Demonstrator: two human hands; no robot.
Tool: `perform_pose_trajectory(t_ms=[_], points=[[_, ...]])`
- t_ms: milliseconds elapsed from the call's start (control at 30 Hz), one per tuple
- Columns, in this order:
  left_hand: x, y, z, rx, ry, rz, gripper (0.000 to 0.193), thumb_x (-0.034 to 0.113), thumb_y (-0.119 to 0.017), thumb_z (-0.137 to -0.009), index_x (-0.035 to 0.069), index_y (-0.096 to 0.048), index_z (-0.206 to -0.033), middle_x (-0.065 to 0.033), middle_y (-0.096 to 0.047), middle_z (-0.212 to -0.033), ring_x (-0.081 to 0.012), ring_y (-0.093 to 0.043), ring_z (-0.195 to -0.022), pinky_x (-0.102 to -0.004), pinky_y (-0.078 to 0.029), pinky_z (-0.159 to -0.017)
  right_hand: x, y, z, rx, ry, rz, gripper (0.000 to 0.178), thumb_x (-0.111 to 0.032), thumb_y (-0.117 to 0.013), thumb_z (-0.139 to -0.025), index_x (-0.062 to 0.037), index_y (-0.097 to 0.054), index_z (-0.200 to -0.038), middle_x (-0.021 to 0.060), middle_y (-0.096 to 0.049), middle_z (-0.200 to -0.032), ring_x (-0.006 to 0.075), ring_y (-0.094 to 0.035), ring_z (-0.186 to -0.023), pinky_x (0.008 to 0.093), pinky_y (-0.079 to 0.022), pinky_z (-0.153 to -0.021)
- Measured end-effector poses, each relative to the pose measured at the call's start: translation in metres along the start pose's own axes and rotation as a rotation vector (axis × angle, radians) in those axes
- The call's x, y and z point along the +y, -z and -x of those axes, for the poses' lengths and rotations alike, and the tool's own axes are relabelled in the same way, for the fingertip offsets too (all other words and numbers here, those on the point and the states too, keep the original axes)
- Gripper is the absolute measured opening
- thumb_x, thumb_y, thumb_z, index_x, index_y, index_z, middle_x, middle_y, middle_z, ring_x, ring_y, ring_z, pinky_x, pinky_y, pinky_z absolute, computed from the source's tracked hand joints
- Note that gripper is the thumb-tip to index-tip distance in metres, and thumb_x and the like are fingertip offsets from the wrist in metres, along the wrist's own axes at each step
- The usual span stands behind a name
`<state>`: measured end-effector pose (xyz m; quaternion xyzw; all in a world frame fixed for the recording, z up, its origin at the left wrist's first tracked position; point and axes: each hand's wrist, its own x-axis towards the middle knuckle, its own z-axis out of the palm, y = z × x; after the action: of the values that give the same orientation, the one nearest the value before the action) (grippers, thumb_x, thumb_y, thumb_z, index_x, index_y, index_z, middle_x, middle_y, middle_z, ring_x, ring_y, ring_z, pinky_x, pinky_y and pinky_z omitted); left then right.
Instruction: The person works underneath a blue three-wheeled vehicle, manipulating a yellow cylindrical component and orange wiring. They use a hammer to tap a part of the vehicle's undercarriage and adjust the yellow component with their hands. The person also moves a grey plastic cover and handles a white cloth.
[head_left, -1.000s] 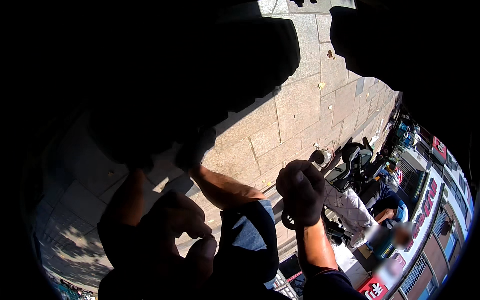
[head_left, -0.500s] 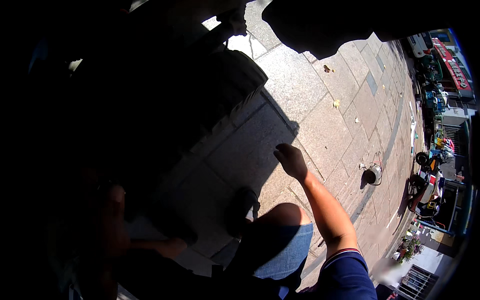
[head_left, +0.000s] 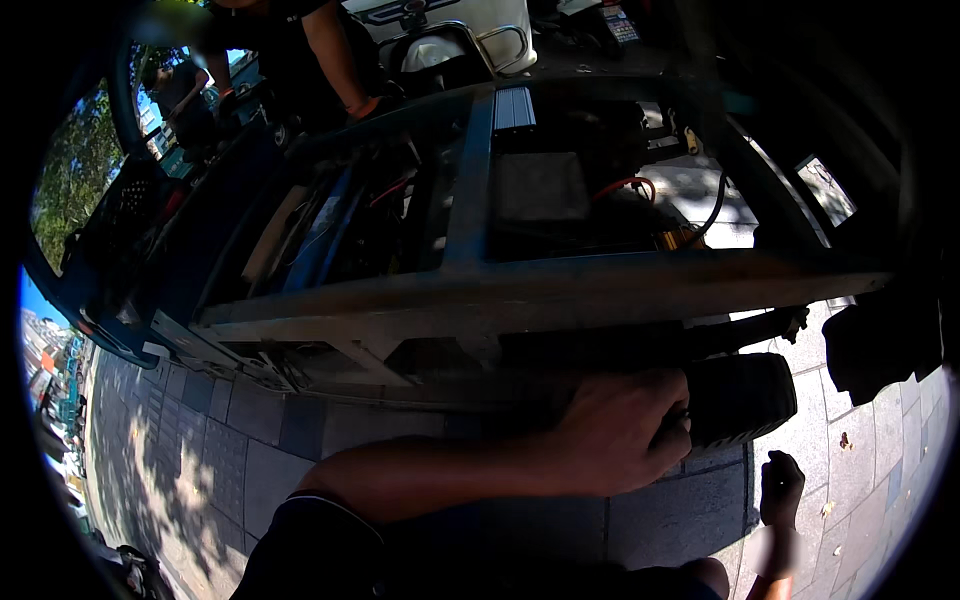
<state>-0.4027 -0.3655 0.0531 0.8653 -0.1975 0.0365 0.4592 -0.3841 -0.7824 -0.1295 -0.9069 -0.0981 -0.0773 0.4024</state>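
Note:
My left hand point(head_left: 628, 432) is in shadow with its fingers curled, just left of a black tyre point(head_left: 742, 398) below a worn metal vehicle frame point(head_left: 560, 278). Whatever lies between its thumb and fingers is too dark to make out, and I cannot tell whether the knuckles touch the tyre. Lower right, my right hand point(head_left: 782, 490) is closed in a dark fist, apart from the tyre and above the paving. Shadow hides what it may hold.
Inside the frame sit a dark flat box point(head_left: 542, 187), a ribbed silver metal part point(head_left: 514, 108) and a red cable point(head_left: 627, 184). Another person's arm point(head_left: 335, 55) reaches down to the frame's far side. Stone paving point(head_left: 235, 420) lies below, with a pale vehicle point(head_left: 510, 30) behind.
My view has swung left and up, from the sunlit paving to the vehicle frame. The left hand now shows clearly beside the tyre. The right hand stays closed and sits farther right in view.

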Motion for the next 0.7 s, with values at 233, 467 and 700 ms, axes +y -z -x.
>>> perform_pose_trajectory(t_ms=[233,467,700], points=[[-0.001,-0.020,0.003,0.087,-0.012,0.011,0.019,0.015,-0.064,-0.088,0.000,-0.052,-0.088,-0.0171,-0.059,-0.076,-0.0347,-0.062,-0.066,-0.0496,-0.048,-0.063,-0.102,0.013,-0.035,-0.042,0.453,0.280,0.011,-0.001,-0.059,-0.093,-0.0002,-0.058,-0.083,0.0097,-0.050,-0.070,0.0225,-0.042,-0.059,0.0369,-0.032,-0.054],[-0.002,-0.023,0.001,0.089,-0.105,0.014,0.020,0.014,-0.062,-0.087,-0.002,-0.051,-0.091,-0.0209,-0.059,-0.081,-0.0395,-0.064,-0.076,-0.0523,-0.050,-0.066,-0.153,0.014,-0.059,0.140,0.461,0.247,0.026,-0.007,-0.054,-0.100,0.0015,-0.047,-0.076,0.0105,-0.043,-0.067,0.0217,-0.041,-0.059,0.0387,-0.029,-0.056],[-0.019,-0.006,0.004,0.186,-0.239,0.008,0.017,0.011,-0.068,-0.084,0.004,-0.052,-0.088,-0.0116,-0.058,-0.075,-0.0322,-0.061,-0.062,-0.0438,-0.049,-0.056,-0.206,-0.005,-0.096,0.210,0.281,0.041,0.021,-0.015,-0.065,-0.097,0.0054,-0.068,-0.098,0.0141,-0.067,-0.087,0.0225,-0.062,-0.078,0.0336,-0.049,-0.074]])
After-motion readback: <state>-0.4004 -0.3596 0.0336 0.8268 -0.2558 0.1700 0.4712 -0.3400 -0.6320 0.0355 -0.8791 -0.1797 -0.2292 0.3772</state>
